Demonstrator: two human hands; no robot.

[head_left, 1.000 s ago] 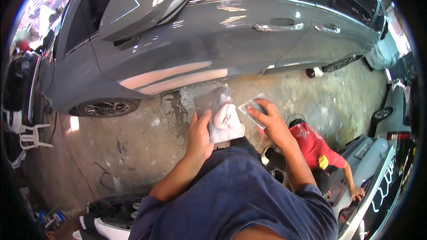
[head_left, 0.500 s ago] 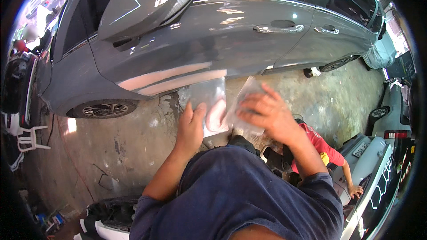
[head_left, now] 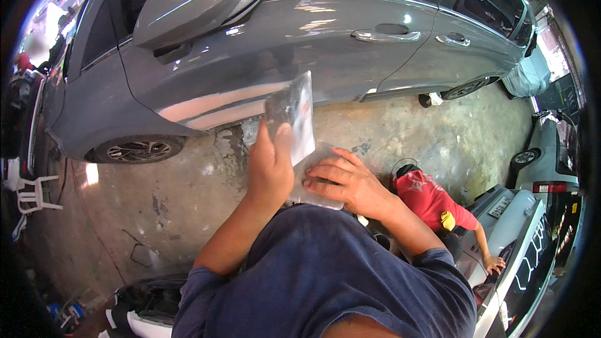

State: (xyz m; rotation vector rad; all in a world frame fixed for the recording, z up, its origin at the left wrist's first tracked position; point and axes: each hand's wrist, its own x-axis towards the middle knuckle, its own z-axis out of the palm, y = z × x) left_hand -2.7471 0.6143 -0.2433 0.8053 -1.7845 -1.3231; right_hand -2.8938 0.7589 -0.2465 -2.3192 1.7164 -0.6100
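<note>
My left hand [head_left: 269, 166] grips a thin, translucent flat sheet [head_left: 299, 122] between thumb and fingers, tilted up in front of the car door. Pale, whitish smears show on its face; the pink paste is hardly visible at this angle. My right hand [head_left: 350, 184] is closed on a second translucent sheet [head_left: 318, 199], low and close to my body. The two sheets nearly meet or overlap; whether they touch I cannot tell. Beyond them, the grey car door [head_left: 294, 50] carries pale pink filler bands [head_left: 213, 101] along its lower part.
The car's side mirror [head_left: 203, 3] juts out at upper left, above the front wheel [head_left: 141, 149]. At right a person in a red shirt [head_left: 432, 197] crouches beside another car [head_left: 501, 213]. A white plastic chair [head_left: 37, 194] stands at far left on the concrete floor [head_left: 188, 213].
My left hand's sheet has tilted up and turned, hiding most of the pink paste. My right hand has moved down and left with its sheet. The crouching person shows more fully.
</note>
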